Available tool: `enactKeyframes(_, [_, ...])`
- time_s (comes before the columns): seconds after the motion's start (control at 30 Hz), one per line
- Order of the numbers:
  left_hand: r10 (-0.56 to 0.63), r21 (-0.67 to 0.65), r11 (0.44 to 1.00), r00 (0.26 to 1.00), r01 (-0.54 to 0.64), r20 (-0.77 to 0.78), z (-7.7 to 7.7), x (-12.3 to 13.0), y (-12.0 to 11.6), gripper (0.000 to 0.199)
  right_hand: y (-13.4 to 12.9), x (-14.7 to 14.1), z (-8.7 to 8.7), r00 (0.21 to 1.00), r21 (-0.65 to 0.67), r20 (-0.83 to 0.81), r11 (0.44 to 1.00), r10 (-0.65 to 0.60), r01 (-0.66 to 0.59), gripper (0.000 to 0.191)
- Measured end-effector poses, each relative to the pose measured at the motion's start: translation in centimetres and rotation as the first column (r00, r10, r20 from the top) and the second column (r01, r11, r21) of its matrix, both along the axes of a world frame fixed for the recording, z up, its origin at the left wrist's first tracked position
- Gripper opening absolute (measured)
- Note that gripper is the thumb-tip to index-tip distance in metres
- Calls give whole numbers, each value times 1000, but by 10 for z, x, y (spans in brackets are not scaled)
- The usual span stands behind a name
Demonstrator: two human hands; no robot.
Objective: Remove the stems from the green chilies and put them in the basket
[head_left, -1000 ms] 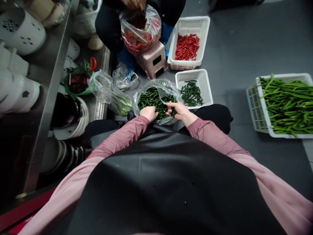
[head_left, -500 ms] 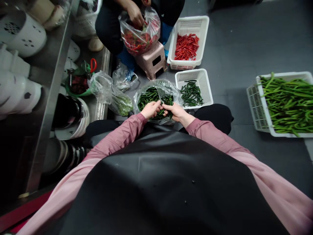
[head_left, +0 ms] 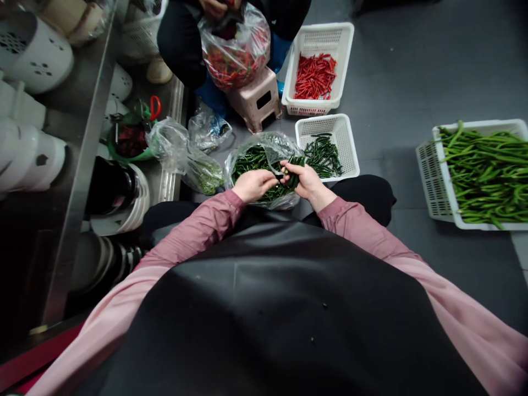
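Observation:
A clear plastic bag of dark green chillies (head_left: 249, 160) stands open between my knees. Above its right side, my right hand (head_left: 304, 179) is wrapped round a bunch of green chillies (head_left: 294, 168). My left hand (head_left: 256, 184) is over the front of the bag, its fingers pinched near the bunch; what they hold, if anything, is too small to name. Just beyond my right hand, a small white basket (head_left: 350, 151) holds more dark green chillies.
A white basket (head_left: 345, 60) with red chillies is behind the small one. Across from me, a person handles a bag of red chillies (head_left: 233, 63) on a pink stool (head_left: 258, 99). Long green peppers fill a basket (head_left: 447, 181) at right; a metal shelf (head_left: 88, 129) runs along the left.
My hands have drawn slightly apart, and the chilli bunch in my right hand now shows clearly. The other person's hands have lifted up from the red chillies.

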State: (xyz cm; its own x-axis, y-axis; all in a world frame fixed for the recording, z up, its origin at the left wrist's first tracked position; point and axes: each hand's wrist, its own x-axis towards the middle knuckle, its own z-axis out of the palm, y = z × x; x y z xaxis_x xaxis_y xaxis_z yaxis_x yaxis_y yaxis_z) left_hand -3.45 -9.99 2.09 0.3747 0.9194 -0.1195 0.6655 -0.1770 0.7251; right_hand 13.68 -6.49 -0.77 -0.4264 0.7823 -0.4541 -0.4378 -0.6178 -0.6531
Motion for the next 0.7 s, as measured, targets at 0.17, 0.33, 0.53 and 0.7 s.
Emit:
enactKeyframes(0.17, [61,216,973,802,86,-595,-10,-11,0,29,8,11,7,982,37,63,983,-180,178,18])
enactKeyframes(0.33, [-259,56,903,645,425,-719,-51,17,1,35,3,9,5,992,28,90,996,-84,81,21])
enactKeyframes(0.53, [-315,-103,927,599,361,-736,-76,44,20,42,0,7,5,987,50,146,997,-67,60,22])
enactKeyframes(0.7, [-403,-246,906,529,344,-747,-77,52,27,43,0,8,4,983,62,170,996,-74,65,22])
